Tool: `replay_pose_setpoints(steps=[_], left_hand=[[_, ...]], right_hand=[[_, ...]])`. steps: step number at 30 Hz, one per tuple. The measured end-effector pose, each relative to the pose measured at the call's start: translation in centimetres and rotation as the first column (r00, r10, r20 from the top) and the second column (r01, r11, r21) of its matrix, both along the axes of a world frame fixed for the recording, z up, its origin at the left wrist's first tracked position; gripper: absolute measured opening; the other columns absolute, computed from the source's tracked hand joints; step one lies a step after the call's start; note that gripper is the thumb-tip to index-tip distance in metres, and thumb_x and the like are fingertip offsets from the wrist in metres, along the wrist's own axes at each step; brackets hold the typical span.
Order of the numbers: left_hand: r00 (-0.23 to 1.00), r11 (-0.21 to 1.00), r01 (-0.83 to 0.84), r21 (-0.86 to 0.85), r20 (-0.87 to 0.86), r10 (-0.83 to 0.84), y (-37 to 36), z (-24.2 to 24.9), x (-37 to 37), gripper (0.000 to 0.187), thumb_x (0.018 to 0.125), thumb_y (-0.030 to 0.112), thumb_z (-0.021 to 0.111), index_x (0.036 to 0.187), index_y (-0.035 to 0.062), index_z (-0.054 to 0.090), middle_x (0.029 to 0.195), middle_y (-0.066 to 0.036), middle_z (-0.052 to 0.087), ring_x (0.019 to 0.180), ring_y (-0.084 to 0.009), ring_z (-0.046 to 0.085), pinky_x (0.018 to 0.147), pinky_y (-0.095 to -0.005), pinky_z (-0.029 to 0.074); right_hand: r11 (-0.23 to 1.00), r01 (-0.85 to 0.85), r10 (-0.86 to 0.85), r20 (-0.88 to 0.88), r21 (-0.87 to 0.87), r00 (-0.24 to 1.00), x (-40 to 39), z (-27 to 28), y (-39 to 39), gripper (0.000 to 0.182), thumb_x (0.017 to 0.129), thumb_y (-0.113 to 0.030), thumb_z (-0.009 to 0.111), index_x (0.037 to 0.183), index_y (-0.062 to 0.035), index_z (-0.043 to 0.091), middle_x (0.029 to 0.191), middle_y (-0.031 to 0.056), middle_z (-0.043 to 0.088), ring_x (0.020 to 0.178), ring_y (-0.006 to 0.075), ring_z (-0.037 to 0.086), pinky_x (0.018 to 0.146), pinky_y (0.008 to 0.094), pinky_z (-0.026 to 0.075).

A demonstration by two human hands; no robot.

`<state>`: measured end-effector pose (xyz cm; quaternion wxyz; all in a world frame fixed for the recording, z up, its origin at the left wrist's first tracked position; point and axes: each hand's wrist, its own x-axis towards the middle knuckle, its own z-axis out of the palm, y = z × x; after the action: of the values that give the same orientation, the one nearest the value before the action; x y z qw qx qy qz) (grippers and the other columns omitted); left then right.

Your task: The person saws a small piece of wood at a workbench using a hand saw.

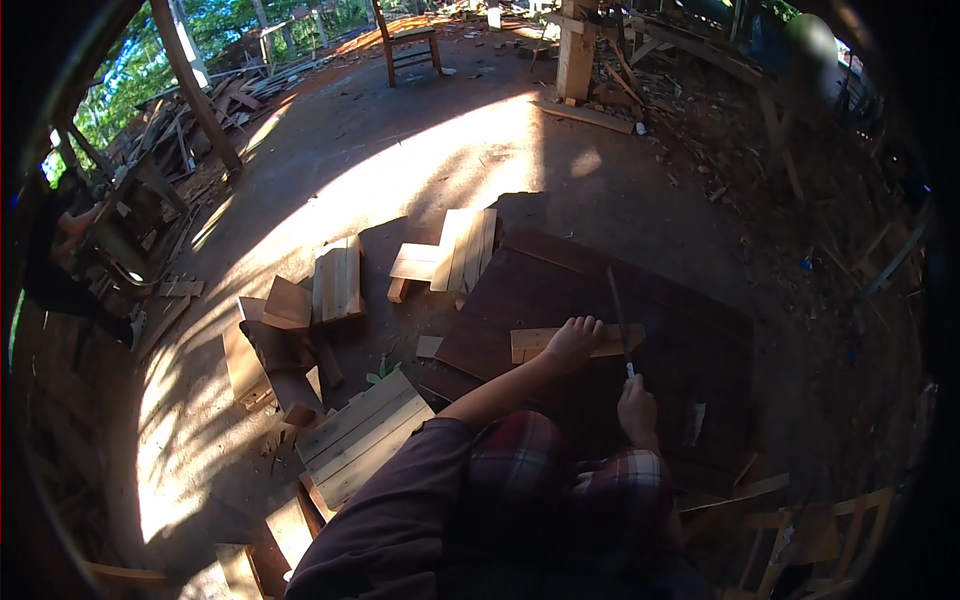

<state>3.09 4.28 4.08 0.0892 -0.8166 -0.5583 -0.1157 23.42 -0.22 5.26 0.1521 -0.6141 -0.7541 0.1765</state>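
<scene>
My left hand (575, 342) is closed over the top of a short pale wooden board (532, 345), fingers bent across its far edge. The board rests on a dark reddish-brown wooden panel (560, 265) in front of my knees. In my right hand (637, 408) is the pale handle of a long, narrow-bladed tool (617, 308). Its blade points away from me and crosses the board near the right end, just right of my left hand. I cannot tell whether the tool is a saw or a file.
Wooden pieces lie left of the panel: a slatted block (365, 435), an upright block (338, 280) and a stack (465, 250). A person (70, 230) is at the far left. A chair (410, 45) and a post (576, 60) stand beyond. Wooden frames (820, 535) lie lower right.
</scene>
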Motion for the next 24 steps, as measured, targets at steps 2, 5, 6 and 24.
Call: replay_pose_setpoints(steps=[2, 5, 6, 24], left_hand=[[0.998, 1.000, -0.014, -0.023, 0.059, 0.015, 0.0, -0.1, 0.2, 0.031, 0.087, 0.022, 0.052, 0.108, -0.0010, 0.048, 0.094, -0.011, 0.053, 0.088, -0.0245, 0.055, 0.078, -0.0354, 0.044], [0.996, 0.999, -0.045, -0.024, 0.079, 0.047, 0.5, -0.8, 0.3, 0.029, 0.087, 0.021, 0.052, 0.107, -0.0001, 0.048, 0.095, -0.011, 0.053, 0.090, -0.0249, 0.055, 0.078, -0.0361, 0.043], [0.994, 0.999, -0.054, 0.004, 0.092, 0.054, 0.7, -1.3, 0.4, 0.032, 0.084, 0.020, 0.054, 0.108, 0.0001, 0.047, 0.096, -0.011, 0.053, 0.090, -0.0254, 0.055, 0.078, -0.0367, 0.043], [0.989, 0.998, 0.008, -0.066, 0.145, 0.002, 0.8, -0.7, -0.4, 0.038, 0.082, 0.019, 0.057, 0.113, 0.0003, 0.045, 0.103, -0.013, 0.055, 0.098, -0.0276, 0.058, 0.082, -0.0389, 0.045]], right_hand=[[1.000, 0.002, -0.002, -0.025, 0.011, 1.000, 0.4, -0.6, -0.5, 0.024, 0.098, -0.026, 0.038, 0.099, -0.0046, 0.048, 0.075, 0.0282, 0.062, 0.074, 0.0490, 0.059, 0.061, 0.0599, 0.043], [0.997, 0.064, -0.062, 0.049, -0.033, 0.997, 1.0, -1.7, -2.5, 0.025, 0.098, -0.027, 0.037, 0.102, -0.0049, 0.049, 0.075, 0.0284, 0.062, 0.076, 0.0482, 0.061, 0.062, 0.0590, 0.045], [0.993, 0.099, -0.094, 0.081, -0.061, 0.992, 1.5, -2.1, -3.4, 0.027, 0.098, -0.028, 0.037, 0.102, -0.0047, 0.049, 0.076, 0.0281, 0.063, 0.076, 0.0478, 0.061, 0.062, 0.0586, 0.046], [0.990, 0.104, -0.091, 0.130, -0.092, 0.987, 5.1, -0.2, -4.9, 0.030, 0.098, -0.030, 0.039, 0.099, -0.0034, 0.052, 0.077, 0.0261, 0.064, 0.078, 0.0468, 0.063, 0.065, 0.0557, 0.049]])
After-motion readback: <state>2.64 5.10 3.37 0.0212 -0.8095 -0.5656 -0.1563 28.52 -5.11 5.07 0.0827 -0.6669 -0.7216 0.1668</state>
